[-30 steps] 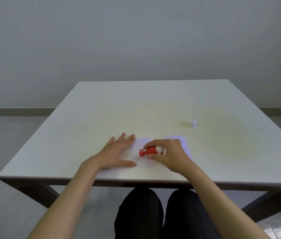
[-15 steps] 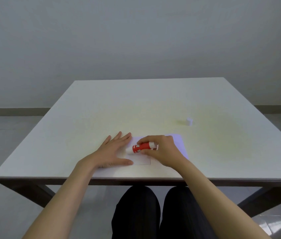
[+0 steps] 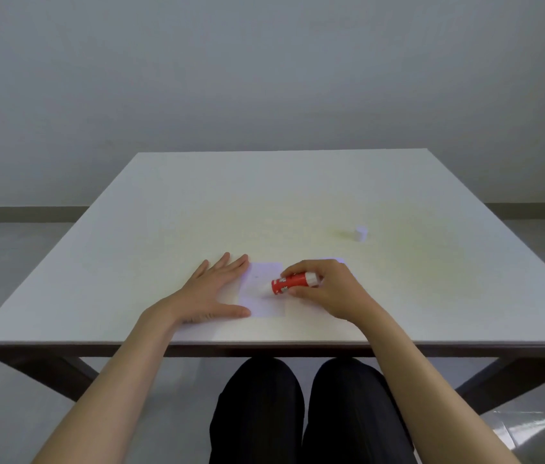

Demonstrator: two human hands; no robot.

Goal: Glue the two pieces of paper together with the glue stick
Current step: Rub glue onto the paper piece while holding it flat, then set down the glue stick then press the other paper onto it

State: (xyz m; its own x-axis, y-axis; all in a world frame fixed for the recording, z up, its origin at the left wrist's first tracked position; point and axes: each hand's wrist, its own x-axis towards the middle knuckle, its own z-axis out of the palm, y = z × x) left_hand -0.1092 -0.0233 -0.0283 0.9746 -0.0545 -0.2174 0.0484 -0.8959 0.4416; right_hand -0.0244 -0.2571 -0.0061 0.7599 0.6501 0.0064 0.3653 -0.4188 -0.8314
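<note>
Head view: we are pinning the paper [image 3: 261, 298] with our flat, spread left hand [image 3: 212, 291] while our right hand [image 3: 326, 289], gripping the glue stick [image 3: 293, 283], is spreading glue; even strokes to the edges should bond best.

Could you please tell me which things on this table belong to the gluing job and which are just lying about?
In use:
- glue stick, in the right hand
- white paper, steadied by the flat left hand
- second paper, mostly hidden behind the right hand

Lying about:
- small white cap, set aside
</note>
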